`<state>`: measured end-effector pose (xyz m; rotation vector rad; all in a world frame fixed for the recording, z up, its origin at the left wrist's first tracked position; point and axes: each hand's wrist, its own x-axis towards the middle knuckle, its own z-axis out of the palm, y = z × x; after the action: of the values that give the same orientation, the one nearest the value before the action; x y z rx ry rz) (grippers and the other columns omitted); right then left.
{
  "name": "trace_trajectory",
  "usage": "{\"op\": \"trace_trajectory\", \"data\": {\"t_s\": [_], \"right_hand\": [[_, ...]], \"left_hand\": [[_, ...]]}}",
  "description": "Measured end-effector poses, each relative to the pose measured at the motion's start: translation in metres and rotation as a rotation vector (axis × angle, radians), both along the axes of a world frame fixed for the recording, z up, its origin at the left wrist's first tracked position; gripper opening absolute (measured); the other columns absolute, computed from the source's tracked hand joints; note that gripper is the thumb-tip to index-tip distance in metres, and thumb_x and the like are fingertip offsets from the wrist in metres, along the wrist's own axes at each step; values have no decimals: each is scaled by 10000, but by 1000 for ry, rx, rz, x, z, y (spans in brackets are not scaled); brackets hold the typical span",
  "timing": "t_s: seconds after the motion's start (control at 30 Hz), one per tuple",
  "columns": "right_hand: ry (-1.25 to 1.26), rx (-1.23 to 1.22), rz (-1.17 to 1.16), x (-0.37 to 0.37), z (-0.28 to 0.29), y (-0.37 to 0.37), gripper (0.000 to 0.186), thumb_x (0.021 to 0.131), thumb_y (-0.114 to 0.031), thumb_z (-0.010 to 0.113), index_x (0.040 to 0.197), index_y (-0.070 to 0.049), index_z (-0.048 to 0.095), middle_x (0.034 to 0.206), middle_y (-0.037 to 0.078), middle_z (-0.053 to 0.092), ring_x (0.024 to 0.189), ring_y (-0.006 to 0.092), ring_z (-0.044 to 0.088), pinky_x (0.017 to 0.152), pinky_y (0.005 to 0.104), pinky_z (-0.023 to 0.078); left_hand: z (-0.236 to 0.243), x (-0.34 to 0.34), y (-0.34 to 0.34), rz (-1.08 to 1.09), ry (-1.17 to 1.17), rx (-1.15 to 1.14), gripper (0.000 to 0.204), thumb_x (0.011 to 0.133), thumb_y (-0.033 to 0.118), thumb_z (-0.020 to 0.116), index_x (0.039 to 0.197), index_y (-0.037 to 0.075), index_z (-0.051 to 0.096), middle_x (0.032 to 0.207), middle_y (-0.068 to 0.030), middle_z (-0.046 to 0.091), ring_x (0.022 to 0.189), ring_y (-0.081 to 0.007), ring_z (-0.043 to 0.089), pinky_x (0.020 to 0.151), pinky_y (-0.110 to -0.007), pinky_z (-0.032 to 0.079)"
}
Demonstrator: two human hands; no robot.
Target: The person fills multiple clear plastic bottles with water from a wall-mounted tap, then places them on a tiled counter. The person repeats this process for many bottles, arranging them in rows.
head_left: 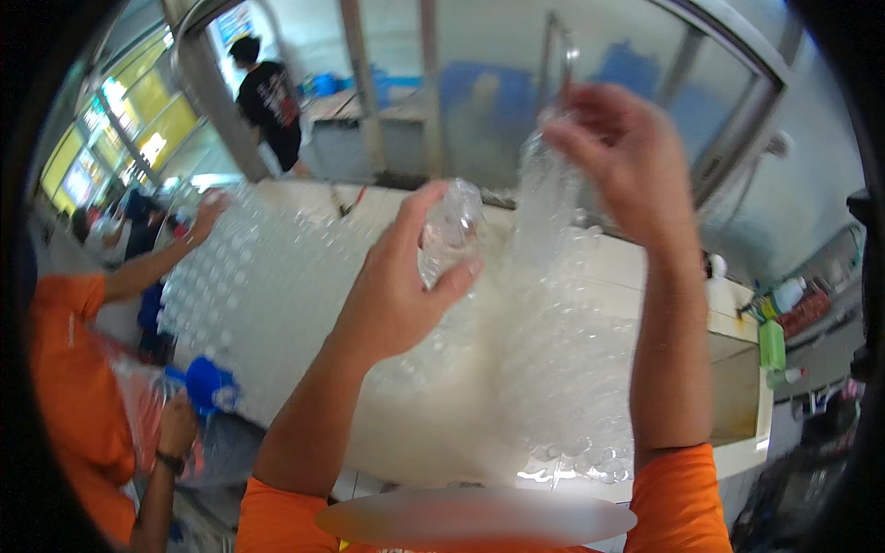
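Note:
My left hand (pixel 396 276) is curled round a clear, shiny plastic piece (pixel 452 230), raised over the middle of the table; whether it is a bottle or a bag I cannot tell. Higher and to the right, my right hand (pixel 618 147) closes its fingers at the top of a long clear plastic piece (pixel 548 189), blurred and hanging down. Beneath, many clear plastic pieces (pixel 572 387) crowd the right part of the pale table (pixel 433 433). Rows of clear, round-topped containers (pixel 221 258) cover its left part.
At the left, a co-worker in an orange shirt (pixel 74 369) reaches over the containers and holds a blue jug (pixel 212 385). Another person (pixel 267 101) stands beyond the glass partition (pixel 489 83). Bottles (pixel 784 297) and a green container (pixel 772 345) stand beside a basin (pixel 733 382) at right.

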<state>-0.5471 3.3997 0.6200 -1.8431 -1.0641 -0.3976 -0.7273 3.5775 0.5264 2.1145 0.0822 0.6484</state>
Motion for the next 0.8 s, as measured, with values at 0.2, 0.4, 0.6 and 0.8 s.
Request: {"op": "trace_trajectory", "data": {"t_s": [0.2,0.4,0.6,0.8], "right_hand": [[-145,-32,-125,8,-14,5,658,952,-377,780,1413,57,601,1246,195,732,1180,245,698,1061,353,521],[-229,-110,-288,30,-27,-8,661,964,-474,746,1460,-60,607,1299,148,729,1222,242,687,1099,398,505],[-181,-71,-239,17,-23,-3,630,971,-431,752,1438,-33,613,1243,130,745,1171,231,699,1072,371,511],[-37,48,-68,-3,-12,3,535,925,-267,808,1335,38,648,1116,135,766,1019,177,726,934,298,547]], "left_hand": [[-90,-148,-3,-45,264,131,697,807,200,850,1416,58,542,1333,-170,638,1221,-338,624,1032,-452,479],[-180,-235,-4,163,591,396,592,764,357,864,1290,171,666,1412,-137,553,1300,-359,521,1046,-558,411],[-212,-261,63,499,653,753,573,689,382,896,1214,230,724,1460,-112,483,1349,-386,431,1050,-597,368],[-171,-224,87,566,735,605,634,718,340,914,1289,170,698,1552,-147,444,1451,-430,362,1136,-639,328]]}}
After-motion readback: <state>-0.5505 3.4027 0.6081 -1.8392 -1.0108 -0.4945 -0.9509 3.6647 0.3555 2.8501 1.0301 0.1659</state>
